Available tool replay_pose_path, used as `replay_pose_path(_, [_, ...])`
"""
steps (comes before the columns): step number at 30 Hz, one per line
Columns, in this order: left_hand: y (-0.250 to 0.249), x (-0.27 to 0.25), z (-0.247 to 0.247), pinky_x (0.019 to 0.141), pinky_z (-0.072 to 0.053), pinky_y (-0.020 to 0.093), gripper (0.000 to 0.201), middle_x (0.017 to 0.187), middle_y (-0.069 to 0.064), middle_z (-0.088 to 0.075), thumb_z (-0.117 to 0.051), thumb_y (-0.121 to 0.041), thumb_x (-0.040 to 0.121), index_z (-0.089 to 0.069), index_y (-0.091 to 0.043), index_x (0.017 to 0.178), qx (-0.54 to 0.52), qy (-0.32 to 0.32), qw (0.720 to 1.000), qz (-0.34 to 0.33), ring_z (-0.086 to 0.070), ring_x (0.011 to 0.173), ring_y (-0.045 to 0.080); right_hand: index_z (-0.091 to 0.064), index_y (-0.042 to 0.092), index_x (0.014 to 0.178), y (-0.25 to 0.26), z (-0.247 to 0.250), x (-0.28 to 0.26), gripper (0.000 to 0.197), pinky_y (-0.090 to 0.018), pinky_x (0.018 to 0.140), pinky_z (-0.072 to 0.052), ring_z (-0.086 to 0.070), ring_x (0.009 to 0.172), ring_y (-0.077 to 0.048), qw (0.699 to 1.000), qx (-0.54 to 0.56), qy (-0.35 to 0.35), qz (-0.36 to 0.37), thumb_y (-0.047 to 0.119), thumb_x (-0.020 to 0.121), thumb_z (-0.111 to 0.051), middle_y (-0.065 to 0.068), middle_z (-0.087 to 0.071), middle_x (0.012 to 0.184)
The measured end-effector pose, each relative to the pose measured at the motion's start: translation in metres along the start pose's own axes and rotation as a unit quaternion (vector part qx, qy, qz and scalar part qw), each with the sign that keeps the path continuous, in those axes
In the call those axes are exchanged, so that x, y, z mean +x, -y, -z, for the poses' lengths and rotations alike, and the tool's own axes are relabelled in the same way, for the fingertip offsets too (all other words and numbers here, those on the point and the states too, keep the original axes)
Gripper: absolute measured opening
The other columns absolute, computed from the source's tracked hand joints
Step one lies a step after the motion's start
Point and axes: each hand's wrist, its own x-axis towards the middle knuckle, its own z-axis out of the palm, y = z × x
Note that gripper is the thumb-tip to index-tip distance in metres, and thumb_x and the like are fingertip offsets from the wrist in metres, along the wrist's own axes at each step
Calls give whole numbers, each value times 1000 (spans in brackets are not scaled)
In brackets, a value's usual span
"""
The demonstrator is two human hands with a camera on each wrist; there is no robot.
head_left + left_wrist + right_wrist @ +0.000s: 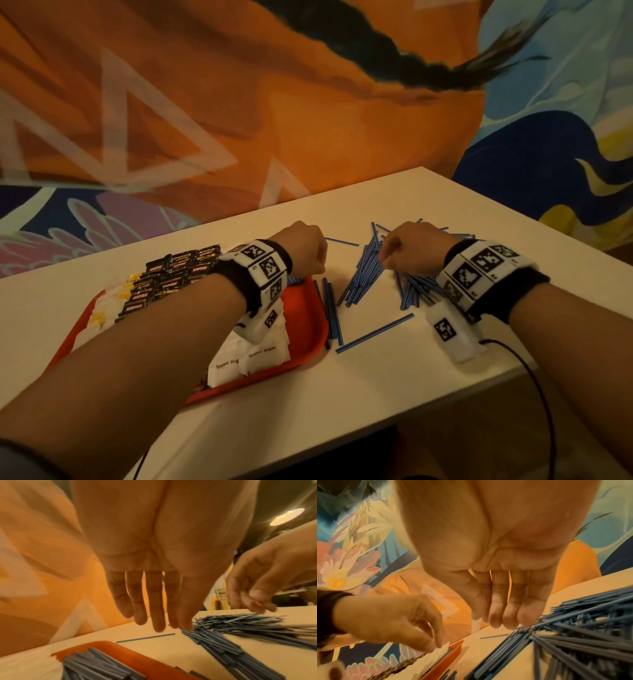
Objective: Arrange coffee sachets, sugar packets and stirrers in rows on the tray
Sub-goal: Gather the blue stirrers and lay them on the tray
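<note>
Stirrers (368, 270) on tray (308, 298) hidden by left wrist; both hands slack, empty.

Head looks down; wrists look close along fingers, sharing stirrers (368, 270).

My left forearm (164, 329) covers the tray's (310, 308) middle; sugar packets (253, 359) half hidden; stirrers (583, 649) blurred at right wrist view's edge

Both forearms extended fwd, marker bands on wrists; left hand (303, 248) palm down, fingers (137, 601) straight, holding nothing; right hand (411, 248) palm down, fingers (513, 608) straight, together.
</note>
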Motion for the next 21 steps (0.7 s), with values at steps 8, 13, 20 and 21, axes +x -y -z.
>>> replay_pose_path(8, [-36, -18, -5, 73, -52, 28, 25, 101, 3, -73, -68, -34, 93, -76, -12, 102, 95, 117, 986, -68, -65, 94, 20, -72, 23, 92, -23, 12, -7, 5, -26, 75, -44, -57, 89, -15, 997, -34, -49, -54, 19, 89, -70, -1, -70, 108])
replay_pose_path(13, [-54, -21, -18, 72, -49, 31, 20, 90, 6, -56, -67, -29, 93, -61, -10, 96, 168, 130, 976, -52, -56, 84, 22, -71, 19, 112, -20, 1, -8, 27, -26, 76, -47, -60, 98, -18, 991, -115, 13, -66, 28, 87, -73, -1, -67, 116])
replay_pose_path(20, [-66, -16, -22, 52, -40, 25, 33, 70, 3, -46, -61, -14, 94, -43, -13, 66, 145, 112, 982, -53, -46, 58, 15, -71, 19, 114, -15, -2, -6, 30, -26, 85, -50, -61, 105, -16, 997, -62, 3, -39, 25, 85, -75, 3, -66, 110])
replay_pose_path(21, [-64, -13, -21, 52, -40, 25, 33, 69, 4, -47, -60, -15, 94, -45, -13, 65, 129, 105, 985, -47, -46, 59, 16, -71, 19, 112, -17, 0, -5, 26, -28, 87, -51, -62, 106, -17, 998, -49, -15, -44, 23, 86, -74, 2, -66, 111])
